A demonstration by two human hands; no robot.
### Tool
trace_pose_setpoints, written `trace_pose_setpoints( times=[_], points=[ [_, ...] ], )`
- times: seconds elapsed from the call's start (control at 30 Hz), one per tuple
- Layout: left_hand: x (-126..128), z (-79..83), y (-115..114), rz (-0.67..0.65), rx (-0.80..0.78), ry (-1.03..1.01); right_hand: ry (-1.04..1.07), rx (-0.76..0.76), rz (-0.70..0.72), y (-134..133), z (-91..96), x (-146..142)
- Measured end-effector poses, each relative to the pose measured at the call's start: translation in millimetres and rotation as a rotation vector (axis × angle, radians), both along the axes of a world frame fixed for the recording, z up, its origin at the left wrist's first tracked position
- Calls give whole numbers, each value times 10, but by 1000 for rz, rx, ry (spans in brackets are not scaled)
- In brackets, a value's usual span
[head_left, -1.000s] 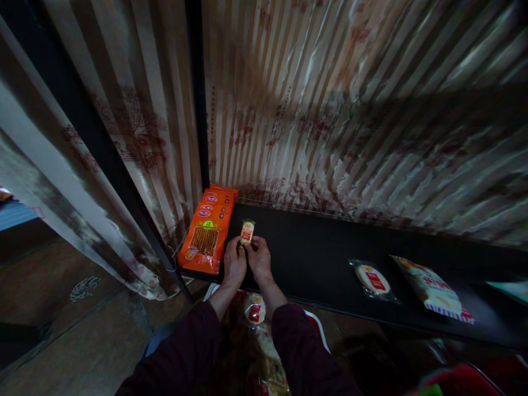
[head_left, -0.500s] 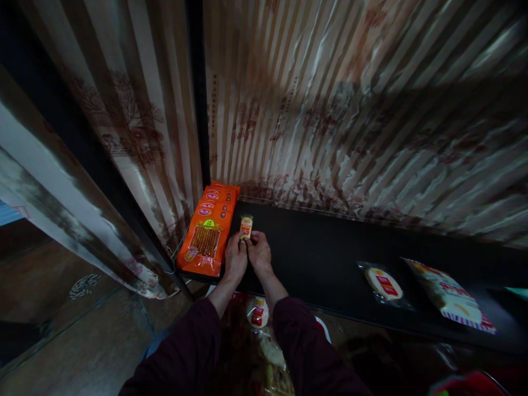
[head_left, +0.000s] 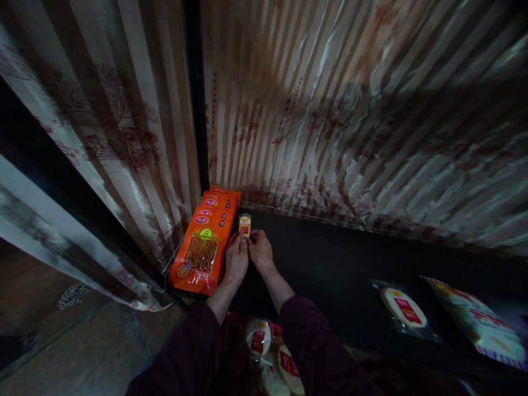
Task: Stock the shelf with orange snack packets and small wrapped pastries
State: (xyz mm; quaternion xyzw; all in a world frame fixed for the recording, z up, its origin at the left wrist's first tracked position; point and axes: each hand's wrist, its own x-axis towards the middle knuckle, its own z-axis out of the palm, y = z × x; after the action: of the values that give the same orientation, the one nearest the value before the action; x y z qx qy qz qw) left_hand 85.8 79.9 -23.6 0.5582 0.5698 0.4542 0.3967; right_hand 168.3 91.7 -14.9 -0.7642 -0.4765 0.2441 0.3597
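A small clear-wrapped snack packet [head_left: 245, 224] with a red and yellow label is at the left part of the black shelf [head_left: 313, 258], beside the orange snack bags [head_left: 202, 242]. My left hand [head_left: 236, 257] has its fingers closed on the packet's near end. From the other side my right hand [head_left: 260, 252] also closes its fingertips on that end, thumbs close together. I cannot tell whether the packet's underside rests on the shelf. The orange bags lie overlapped in a row, with stick-shaped snacks showing through the front one.
At the shelf's right lie a round wrapped cake [head_left: 403, 308] and a white bag with a striped edge [head_left: 478, 322]. More round wrapped cakes [head_left: 259, 336] are below the shelf's front edge, between my arms. Pleated curtain [head_left: 280, 110] and a dark post [head_left: 198, 99] border the shelf.
My view has shifted, so the right-hand items sit lower and further right. More wrapped cakes show between my arms. Both hands stay at the small packet, which stands slightly more upright in view.
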Motion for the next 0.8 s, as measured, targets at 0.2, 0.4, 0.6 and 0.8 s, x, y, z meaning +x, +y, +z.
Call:
trace_pose_setpoints(
  times=[0.2, 0.4, 0.6, 0.8],
  points=[
    [1, -100, 68, 36, -16, 21, -88, -51, 123, 88, 7, 117],
    [33, -79, 98, 21, -5, 9, 6, -39, 75, 157, -25, 214],
    [69, -20, 152, 16, -6, -13, 181, 20, -21, 280, -174, 228],
    [236, 37, 235, 42, -25, 5, 254, 55, -1, 406, -241, 237]
  ],
)
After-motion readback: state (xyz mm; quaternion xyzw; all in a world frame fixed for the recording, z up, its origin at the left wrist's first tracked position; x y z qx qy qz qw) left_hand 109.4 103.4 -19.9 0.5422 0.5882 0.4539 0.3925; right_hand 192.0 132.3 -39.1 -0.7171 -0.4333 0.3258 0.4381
